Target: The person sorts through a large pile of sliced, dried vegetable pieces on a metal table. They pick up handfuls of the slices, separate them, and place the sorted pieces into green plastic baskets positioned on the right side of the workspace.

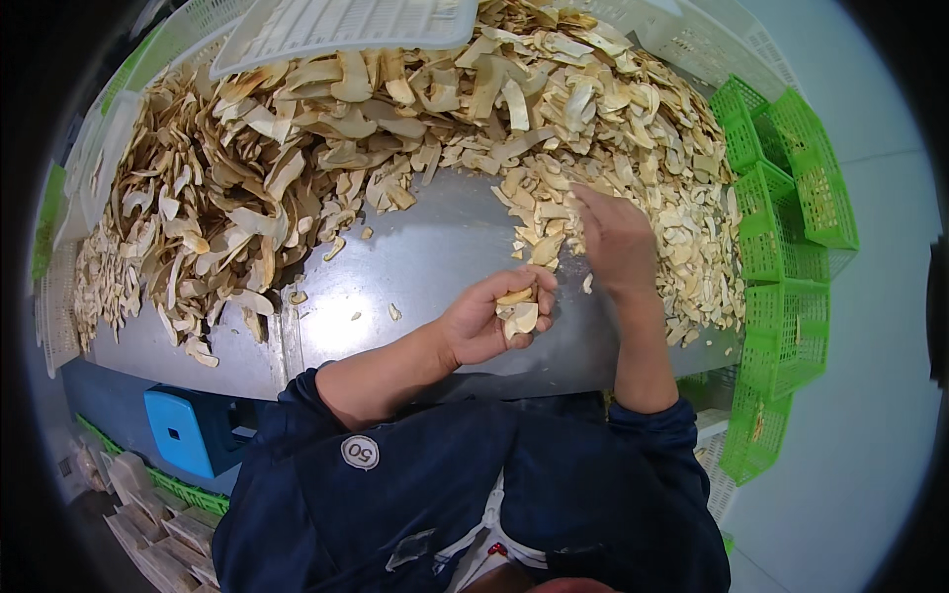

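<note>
Dried mushroom slices [237, 163] lie heaped across a metal table [400, 267], large pieces at the back and left, smaller ones at the right. My left hand [493, 315], palm up near the table's front edge, is closed around a few mushroom slices [521, 317]. To its right, my right hand [619, 233] is over the inner edge of the heap of small slices [689, 244]. Its fingertips point at the pieces and are slightly blurred; whether they pinch a slice I cannot tell.
A white plastic tray [356, 30] rests on the heap at the back. Green perforated baskets [764, 222] line the right side. White crates [55, 311] stand at the far left, and a blue plastic stool [185, 430] is below the table's front left.
</note>
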`<state>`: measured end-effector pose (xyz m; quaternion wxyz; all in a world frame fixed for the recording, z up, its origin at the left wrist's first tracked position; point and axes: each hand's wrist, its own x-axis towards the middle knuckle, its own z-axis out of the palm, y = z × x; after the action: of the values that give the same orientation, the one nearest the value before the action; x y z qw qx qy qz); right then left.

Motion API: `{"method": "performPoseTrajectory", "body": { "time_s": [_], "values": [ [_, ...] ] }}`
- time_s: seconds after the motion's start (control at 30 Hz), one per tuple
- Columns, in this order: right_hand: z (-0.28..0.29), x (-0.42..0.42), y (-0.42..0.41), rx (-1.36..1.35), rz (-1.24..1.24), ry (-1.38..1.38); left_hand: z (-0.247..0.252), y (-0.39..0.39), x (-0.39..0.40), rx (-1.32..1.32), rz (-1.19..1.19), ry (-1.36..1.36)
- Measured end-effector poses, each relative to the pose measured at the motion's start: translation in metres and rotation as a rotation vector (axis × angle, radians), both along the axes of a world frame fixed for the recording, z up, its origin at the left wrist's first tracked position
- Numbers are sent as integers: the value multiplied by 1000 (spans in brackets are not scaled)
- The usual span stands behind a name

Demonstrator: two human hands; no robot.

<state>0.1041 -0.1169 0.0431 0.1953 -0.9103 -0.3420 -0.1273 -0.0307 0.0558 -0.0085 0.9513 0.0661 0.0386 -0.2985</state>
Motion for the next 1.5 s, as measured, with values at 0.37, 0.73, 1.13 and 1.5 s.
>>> {"method": "performPoseTrajectory", "body": {
  "time_s": [0.37,0.73,1.13,1.5],
  "values": [
    [5,-12,-30,700,-169,789,-3,-1,0,-23,22,-3],
    [12,-8,4,241,95,214,-6,-2,2,-63,30,-21],
    [16,-19,-18,384,-282,516,-7,-3,0,-75,-6,-18],
    [3,0,-1,91,-87,-49,-3,-3,2,-60,-6,-18]
  ]
}}
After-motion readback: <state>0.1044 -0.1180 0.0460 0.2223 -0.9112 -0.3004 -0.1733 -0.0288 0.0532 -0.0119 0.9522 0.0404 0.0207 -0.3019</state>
